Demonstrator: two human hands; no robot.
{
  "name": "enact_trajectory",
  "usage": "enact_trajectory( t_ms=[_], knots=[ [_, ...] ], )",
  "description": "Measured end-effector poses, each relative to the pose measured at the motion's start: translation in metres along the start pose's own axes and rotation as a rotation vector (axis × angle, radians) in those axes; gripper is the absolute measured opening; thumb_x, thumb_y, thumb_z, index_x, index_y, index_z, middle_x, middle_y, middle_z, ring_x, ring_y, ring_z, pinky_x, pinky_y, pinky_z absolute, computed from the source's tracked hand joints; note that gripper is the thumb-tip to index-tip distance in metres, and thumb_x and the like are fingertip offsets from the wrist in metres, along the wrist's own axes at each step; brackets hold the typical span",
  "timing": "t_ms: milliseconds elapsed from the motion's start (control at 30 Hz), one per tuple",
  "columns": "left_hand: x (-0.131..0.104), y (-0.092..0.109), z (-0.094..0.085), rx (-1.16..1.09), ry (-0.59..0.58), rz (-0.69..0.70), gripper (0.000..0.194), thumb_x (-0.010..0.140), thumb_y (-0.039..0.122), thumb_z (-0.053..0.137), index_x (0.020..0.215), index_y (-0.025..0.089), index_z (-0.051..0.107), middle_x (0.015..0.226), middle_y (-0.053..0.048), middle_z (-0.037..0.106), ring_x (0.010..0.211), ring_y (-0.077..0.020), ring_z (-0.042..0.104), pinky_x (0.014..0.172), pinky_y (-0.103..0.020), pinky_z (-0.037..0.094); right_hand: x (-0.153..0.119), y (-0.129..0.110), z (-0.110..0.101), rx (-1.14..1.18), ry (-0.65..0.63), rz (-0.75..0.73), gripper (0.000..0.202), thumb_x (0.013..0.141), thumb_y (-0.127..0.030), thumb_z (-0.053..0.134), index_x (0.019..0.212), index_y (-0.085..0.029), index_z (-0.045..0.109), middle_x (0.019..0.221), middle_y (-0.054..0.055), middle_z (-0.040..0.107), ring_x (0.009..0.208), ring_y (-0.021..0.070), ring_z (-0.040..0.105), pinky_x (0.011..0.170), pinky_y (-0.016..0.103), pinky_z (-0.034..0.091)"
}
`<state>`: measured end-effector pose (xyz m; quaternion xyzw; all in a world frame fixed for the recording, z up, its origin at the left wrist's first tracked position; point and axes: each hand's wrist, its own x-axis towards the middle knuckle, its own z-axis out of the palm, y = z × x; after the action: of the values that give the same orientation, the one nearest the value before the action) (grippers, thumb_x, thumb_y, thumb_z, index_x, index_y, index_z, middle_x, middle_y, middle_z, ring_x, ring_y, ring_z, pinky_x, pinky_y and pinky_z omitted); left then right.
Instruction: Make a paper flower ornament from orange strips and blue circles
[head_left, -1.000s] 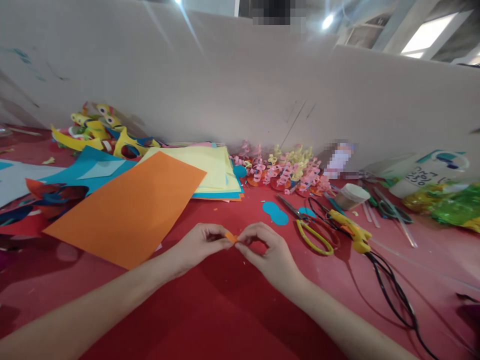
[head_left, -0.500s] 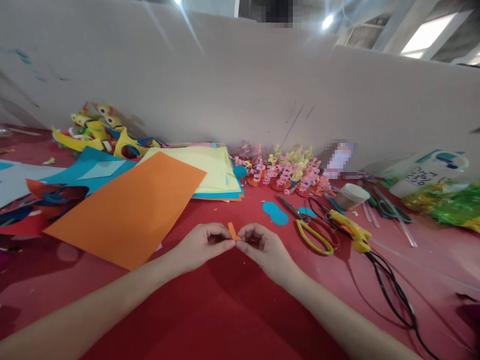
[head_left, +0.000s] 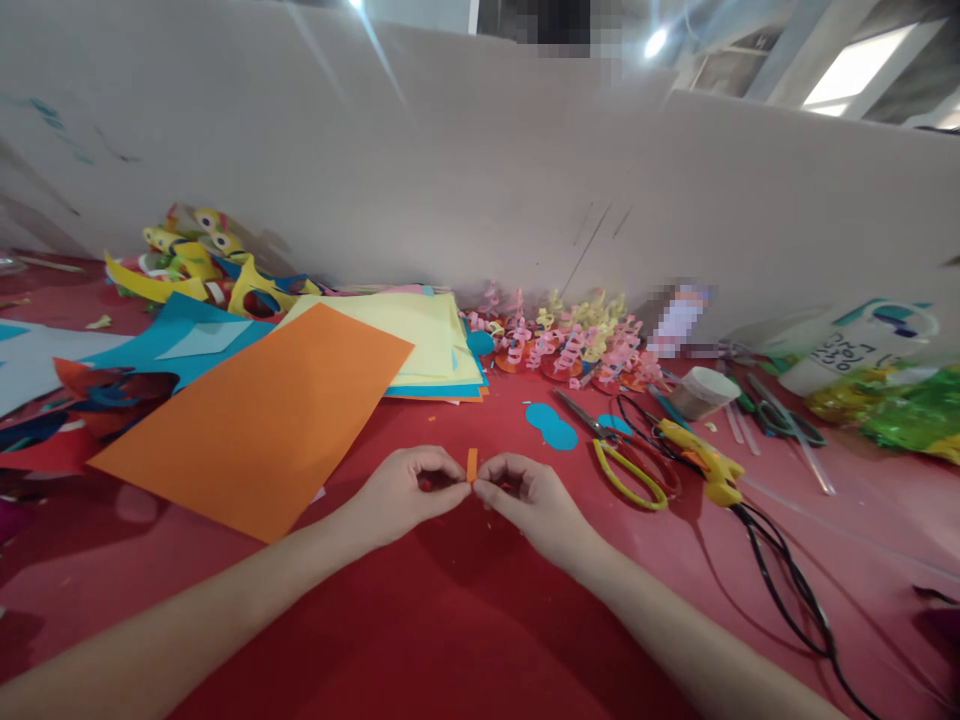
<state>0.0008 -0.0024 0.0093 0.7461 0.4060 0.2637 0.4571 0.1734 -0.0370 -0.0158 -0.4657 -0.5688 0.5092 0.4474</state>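
Observation:
A small orange paper strip [head_left: 472, 464] stands nearly upright between my two hands. My left hand [head_left: 412, 492] pinches its lower end from the left with thumb and forefinger. From the other side my right hand [head_left: 529, 497] pinches the same end, the fingertips of both hands almost meeting. The fingertips partly hide the strip's lower part. To the left lies a large orange paper sheet [head_left: 262, 425], its right edge close to my left hand. Blue paper circles [head_left: 553, 428] lie on the red table just beyond my right hand.
Scissors [head_left: 626, 470] with yellow and red handles and a yellow glue gun [head_left: 701, 460] with a black cord lie at right. Pink and yellow paper curls [head_left: 570, 345] stand along the wall. Behind the orange sheet is a pale yellow paper stack [head_left: 420, 335].
The orange strip has turned from leaning left to nearly upright. Both hands stay in almost the same place, still pinching it.

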Motion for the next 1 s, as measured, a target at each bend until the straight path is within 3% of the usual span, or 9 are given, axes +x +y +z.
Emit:
enact_trajectory(
  t_ms=[167,267,367,433,533,800,1000],
  knots=[
    [-0.001,-0.0001,0.0016,-0.017,0.024,-0.011,0.014,0.073,0.03,0.061,0.071,0.017,0.066,0.073,-0.001,0.064,0.069,-0.0147,0.057,0.065,-0.025,0.043,-0.0001,-0.0009,0.0001,-0.011,0.042,-0.049,0.016,0.075,-0.033,0.061,0.073,-0.017,0.057,0.067,-0.001,0.056,0.062,0.0104,0.053,0.058,0.023,0.044],
    [-0.0021,-0.0021,0.002,-0.015,0.038,0.008,0.015,0.075,0.03,0.06,0.068,0.018,0.066,0.071,-0.001,0.063,0.067,-0.014,0.057,0.063,-0.025,0.043,-0.0024,-0.0022,-0.0003,-0.142,0.104,-0.115,0.012,0.075,-0.029,0.061,0.075,-0.018,0.057,0.069,0.0,0.059,0.064,0.0122,0.056,0.061,0.025,0.047],
    [-0.0029,-0.0034,0.0033,0.005,0.041,0.012,0.014,0.075,0.029,0.06,0.068,0.018,0.067,0.07,-0.001,0.064,0.067,-0.0141,0.057,0.063,-0.025,0.043,-0.0055,-0.0054,-0.0026,-0.382,0.177,-0.344,0.002,0.077,-0.022,0.061,0.077,-0.02,0.059,0.074,0.002,0.06,0.069,0.0139,0.057,0.066,0.027,0.048],
    [-0.0031,-0.0034,0.0045,0.025,0.043,0.016,0.013,0.074,0.027,0.06,0.069,0.018,0.067,0.07,-0.001,0.064,0.067,-0.0143,0.058,0.063,-0.025,0.044,-0.0069,-0.0072,-0.0044,-0.521,0.16,-0.519,0.005,0.08,-0.018,0.058,0.079,-0.022,0.062,0.077,0.003,0.062,0.073,0.0148,0.058,0.069,0.028,0.048],
    [-0.0037,-0.003,0.0055,0.079,0.052,0.048,0.011,0.075,0.025,0.059,0.07,0.019,0.067,0.072,-0.001,0.065,0.068,-0.0143,0.058,0.064,-0.025,0.045,-0.0073,-0.0076,-0.0059,-0.613,0.125,-0.627,0.011,0.083,-0.016,0.055,0.085,-0.023,0.064,0.08,0.004,0.064,0.076,0.0152,0.059,0.07,0.028,0.049],
    [-0.0052,-0.0034,-0.0001,0.351,0.007,0.302,0.016,0.084,0.025,0.049,0.079,0.021,0.064,0.079,-0.005,0.064,0.079,-0.0184,0.055,0.074,-0.03,0.043,-0.0055,-0.0089,-0.0054,-0.545,0.127,-0.474,0.011,0.078,-0.014,0.057,0.08,-0.023,0.064,0.08,0.003,0.063,0.076,0.0159,0.059,0.071,0.028,0.05],
    [-0.0026,-0.0037,-0.0034,0.241,-0.028,0.225,0.015,0.082,0.03,0.052,0.078,0.019,0.062,0.079,-0.003,0.062,0.077,-0.0168,0.055,0.073,-0.028,0.043,-0.001,-0.0058,-0.005,-0.171,0.031,-0.152,0.003,0.074,-0.023,0.059,0.075,-0.019,0.06,0.072,0.001,0.062,0.066,0.0127,0.057,0.063,0.026,0.047]
  ],
)
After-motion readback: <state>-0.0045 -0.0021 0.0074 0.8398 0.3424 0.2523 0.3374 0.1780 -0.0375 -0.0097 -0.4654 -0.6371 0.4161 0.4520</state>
